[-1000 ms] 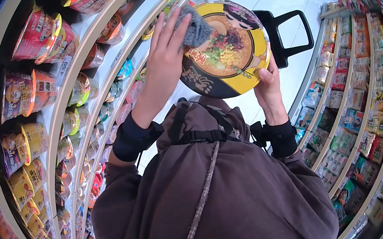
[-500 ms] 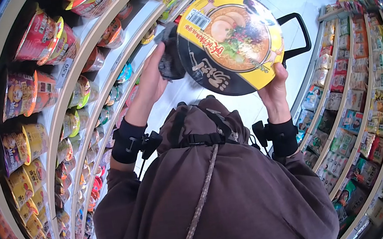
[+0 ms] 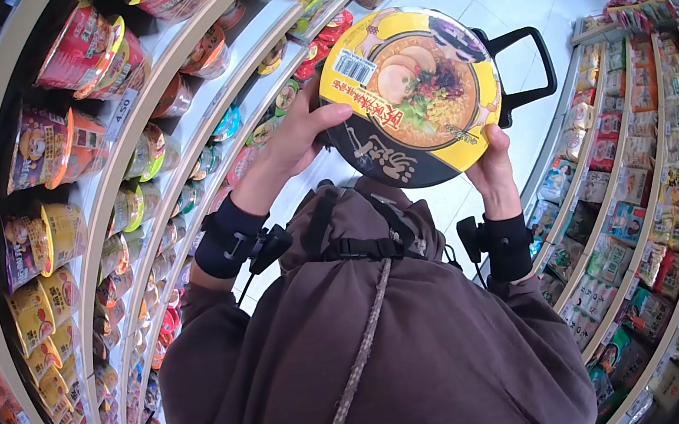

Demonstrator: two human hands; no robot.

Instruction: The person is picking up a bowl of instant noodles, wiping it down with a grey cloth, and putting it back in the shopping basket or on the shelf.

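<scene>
left grip (image 3: 294, 144), right grip (image 3: 492, 164) clasped on bowl (image 3: 413, 97): round, glossy, yellow-black, soup-pictured.

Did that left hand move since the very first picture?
Yes. Against the 4.50 price tag, the left hand is lower in the view, now at the left edge of the noodle bowl.

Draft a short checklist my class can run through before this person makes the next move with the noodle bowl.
1. Left hand on the noodle bowl: ok, thumb over the edge of its top.
2. Right hand supporting the opposite side: ok, thumb at the rim.
3. Printed top facing the camera: ok.
4. Barcode uncovered: ok, no fingers across it.
5. Underside checked: cannot tell, turned away.
6. Black handle separate from the bowl: cannot tell, the join is hidden.
</scene>
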